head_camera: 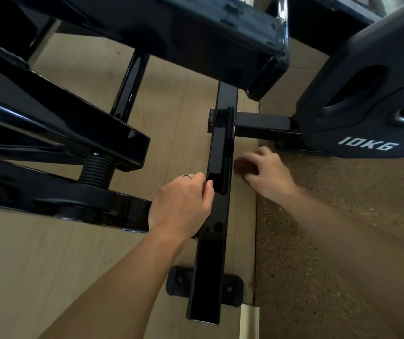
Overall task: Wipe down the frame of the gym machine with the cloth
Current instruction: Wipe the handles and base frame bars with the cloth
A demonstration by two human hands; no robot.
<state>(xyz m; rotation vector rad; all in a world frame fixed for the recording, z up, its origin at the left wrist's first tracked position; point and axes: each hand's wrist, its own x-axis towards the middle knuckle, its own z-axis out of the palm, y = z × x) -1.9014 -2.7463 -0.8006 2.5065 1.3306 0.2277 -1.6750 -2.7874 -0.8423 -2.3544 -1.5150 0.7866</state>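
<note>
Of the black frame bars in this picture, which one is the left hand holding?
The left hand grips the long glossy floor bar running toward the camera, over the bolted foot plate. The wider beams at left and the short crossbar go untouched.

Both forearms reach forward; the left grip (181,201) is curled, the right grip (264,172) blurred, fingers bent.

one marking to read here: "10kg" in pale slanted letters on the black weight plate (367,99), up beyond the right hand (264,171). nothing else legible.
</note>
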